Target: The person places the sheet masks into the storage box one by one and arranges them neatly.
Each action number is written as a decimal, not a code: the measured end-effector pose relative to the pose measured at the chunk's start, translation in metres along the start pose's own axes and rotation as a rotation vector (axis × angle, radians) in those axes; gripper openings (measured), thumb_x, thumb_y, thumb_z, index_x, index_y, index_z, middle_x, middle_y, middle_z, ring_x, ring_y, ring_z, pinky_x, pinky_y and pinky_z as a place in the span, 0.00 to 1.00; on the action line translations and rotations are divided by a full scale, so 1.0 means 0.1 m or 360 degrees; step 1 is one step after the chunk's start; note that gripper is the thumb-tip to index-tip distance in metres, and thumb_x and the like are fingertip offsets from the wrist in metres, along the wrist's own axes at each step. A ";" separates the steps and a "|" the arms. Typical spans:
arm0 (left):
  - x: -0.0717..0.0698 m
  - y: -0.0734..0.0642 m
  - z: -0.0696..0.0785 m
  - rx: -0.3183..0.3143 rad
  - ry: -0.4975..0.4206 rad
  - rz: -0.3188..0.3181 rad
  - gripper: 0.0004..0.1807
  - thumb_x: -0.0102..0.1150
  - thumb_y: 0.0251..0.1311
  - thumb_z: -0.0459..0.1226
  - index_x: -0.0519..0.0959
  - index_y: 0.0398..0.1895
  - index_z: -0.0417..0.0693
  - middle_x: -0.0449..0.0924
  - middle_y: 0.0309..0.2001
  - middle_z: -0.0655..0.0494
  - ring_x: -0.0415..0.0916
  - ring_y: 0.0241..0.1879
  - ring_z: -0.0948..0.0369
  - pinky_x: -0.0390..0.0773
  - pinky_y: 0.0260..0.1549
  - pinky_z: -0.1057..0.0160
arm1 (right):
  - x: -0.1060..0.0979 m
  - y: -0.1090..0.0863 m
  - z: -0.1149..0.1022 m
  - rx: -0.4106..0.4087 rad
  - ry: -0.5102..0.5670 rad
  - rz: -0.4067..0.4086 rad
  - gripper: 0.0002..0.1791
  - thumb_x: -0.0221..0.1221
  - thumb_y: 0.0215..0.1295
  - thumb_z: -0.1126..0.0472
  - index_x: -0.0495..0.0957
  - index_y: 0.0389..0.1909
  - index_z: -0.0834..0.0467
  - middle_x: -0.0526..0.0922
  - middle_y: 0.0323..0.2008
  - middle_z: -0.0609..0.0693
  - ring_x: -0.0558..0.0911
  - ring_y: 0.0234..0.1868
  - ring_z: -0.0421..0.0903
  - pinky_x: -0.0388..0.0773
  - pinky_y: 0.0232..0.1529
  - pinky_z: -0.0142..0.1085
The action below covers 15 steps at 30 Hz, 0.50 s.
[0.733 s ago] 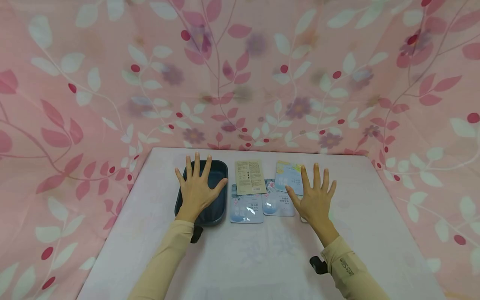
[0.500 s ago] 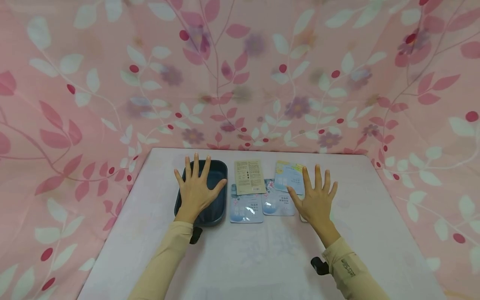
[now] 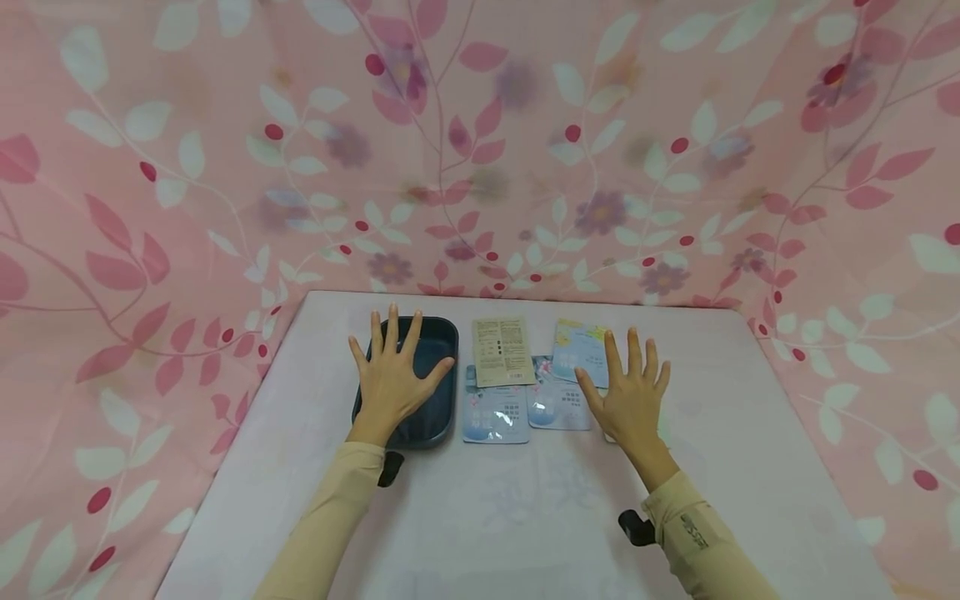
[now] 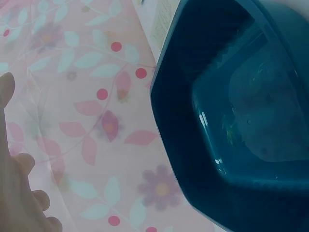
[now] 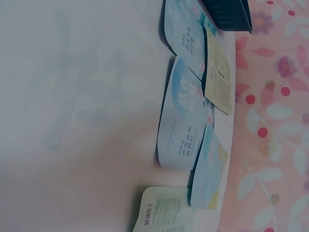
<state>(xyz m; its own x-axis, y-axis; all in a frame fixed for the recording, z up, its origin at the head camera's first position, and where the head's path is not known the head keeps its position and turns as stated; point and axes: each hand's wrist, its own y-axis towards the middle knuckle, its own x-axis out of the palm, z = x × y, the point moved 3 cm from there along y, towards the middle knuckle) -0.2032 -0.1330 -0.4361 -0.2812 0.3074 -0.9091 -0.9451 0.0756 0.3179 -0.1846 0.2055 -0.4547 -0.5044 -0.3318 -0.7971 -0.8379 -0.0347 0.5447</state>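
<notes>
My left hand (image 3: 390,387), fingers spread, hovers over a dark blue rectangular basin (image 3: 455,367) and hides part of it. Fingertips of that hand edge into the left wrist view, where the basin (image 4: 193,140) shows a bare interior. My right hand (image 3: 630,400) is also spread, palm down, above the right end of a group of flat sachets, holding nothing. Nearest to it lies a blue sachet with a yellow corner (image 3: 577,354). A pale green sachet (image 5: 164,210), mostly hidden under this hand in the head view, shows in the right wrist view.
Between the hands lie a beige printed sachet (image 3: 502,354) and two light blue sachets, one at left (image 3: 495,417) and one in the middle (image 3: 558,407), partly overlapping. All rest on a white-covered table (image 3: 525,525). A pink floral cloth (image 3: 480,167) stands behind and at the sides.
Both hands keep their spread pose almost still. Only the head view shifts slightly; sachets and basin stay in place.
</notes>
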 end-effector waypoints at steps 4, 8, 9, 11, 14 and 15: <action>-0.02 -0.05 0.00 0.0003 0.0006 -0.0084 0.48 0.40 0.54 0.72 0.47 0.74 0.62 0.34 0.75 0.47 0.23 0.73 0.49 0.32 0.62 0.31 | 0.01 -0.01 -0.04 0.0000 0.0033 -0.0038 0.42 0.45 0.62 0.32 0.61 0.68 0.56 0.57 0.68 0.65 0.52 0.68 0.69 0.43 0.60 0.71; -0.05 -0.13 0.01 -0.0005 -0.0041 -0.0156 0.45 0.43 0.56 0.69 0.55 0.72 0.57 0.50 0.72 0.43 0.40 0.72 0.43 0.44 0.62 0.32 | 0.03 -0.02 -0.06 -0.0034 0.0084 -0.0060 0.39 0.50 0.62 0.37 0.63 0.66 0.59 0.62 0.65 0.66 0.57 0.65 0.69 0.49 0.58 0.70; -0.06 -0.15 0.01 -0.0007 -0.0057 -0.0158 0.44 0.44 0.57 0.68 0.57 0.71 0.55 0.56 0.70 0.42 0.47 0.70 0.43 0.48 0.62 0.33 | 0.04 -0.03 -0.06 -0.0045 0.0098 -0.0061 0.39 0.51 0.62 0.38 0.63 0.66 0.60 0.63 0.64 0.67 0.58 0.64 0.69 0.50 0.57 0.69; -0.08 -0.20 0.00 -0.0008 -0.0094 -0.0124 0.42 0.48 0.57 0.66 0.62 0.69 0.53 0.67 0.64 0.41 0.58 0.65 0.43 0.58 0.58 0.36 | 0.06 -0.04 -0.07 -0.0064 0.0125 -0.0051 0.38 0.52 0.62 0.40 0.64 0.65 0.61 0.64 0.63 0.68 0.60 0.62 0.69 0.54 0.55 0.68; -0.09 -0.26 -0.01 0.0005 -0.0130 -0.0050 0.39 0.51 0.57 0.64 0.68 0.65 0.50 0.75 0.56 0.41 0.67 0.57 0.44 0.66 0.52 0.40 | 0.08 -0.06 -0.08 -0.0095 0.0163 -0.0013 0.37 0.54 0.61 0.42 0.65 0.64 0.63 0.66 0.60 0.69 0.64 0.58 0.69 0.61 0.50 0.64; -0.09 -0.29 -0.02 0.0009 -0.0138 -0.0034 0.38 0.52 0.56 0.63 0.69 0.64 0.50 0.75 0.55 0.41 0.68 0.56 0.43 0.67 0.50 0.41 | 0.08 -0.07 -0.09 -0.0107 0.0181 0.0003 0.36 0.55 0.61 0.44 0.65 0.63 0.64 0.68 0.58 0.70 0.66 0.56 0.69 0.63 0.48 0.63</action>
<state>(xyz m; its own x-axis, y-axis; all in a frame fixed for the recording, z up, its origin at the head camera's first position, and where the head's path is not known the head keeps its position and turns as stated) -0.1740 -0.1395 -0.4374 -0.2455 0.3864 -0.8891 -0.9497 0.0882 0.3006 -0.1812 0.1943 -0.4626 -0.4757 -0.4366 -0.7636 -0.8194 -0.0958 0.5652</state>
